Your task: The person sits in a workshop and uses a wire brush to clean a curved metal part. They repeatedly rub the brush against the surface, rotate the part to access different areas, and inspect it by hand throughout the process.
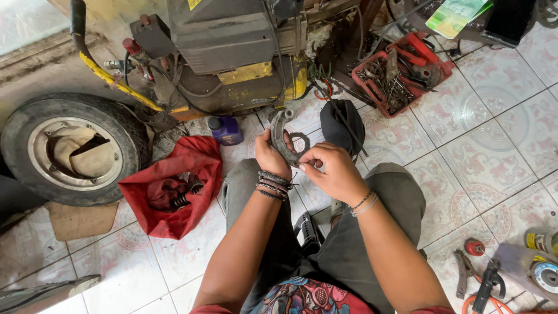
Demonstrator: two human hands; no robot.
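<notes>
A curved grey metal brake shoe [286, 139] is held up in front of the person's knees, above the patterned floor tiles [494, 157]. The left hand [271, 156] grips its left side, palm turned inward and thumb hooked over the curved rim, the wrist wrapped in dark beaded bracelets [273, 185]. The right hand [332, 172] closes on the shoe's right end, fingers bent and pinching its lower edge, with thin bands on that wrist. Both forearms reach forward from the body and converge on the part, elbows spread out to either side.

Just beyond the shoe lies a dark cap [342, 125], and to its left stands a small purple bottle [226, 130]. A red cloth bag [174, 183] with dark metal parts inside sits beside the left knee, and a loose wheel with tyre [70, 148] lies further left. A yellow and grey scooter body [232, 58] stands beyond. A red tray of tools [401, 72] rests on the tiles at upper right, and pliers [464, 270] lie at lower right.
</notes>
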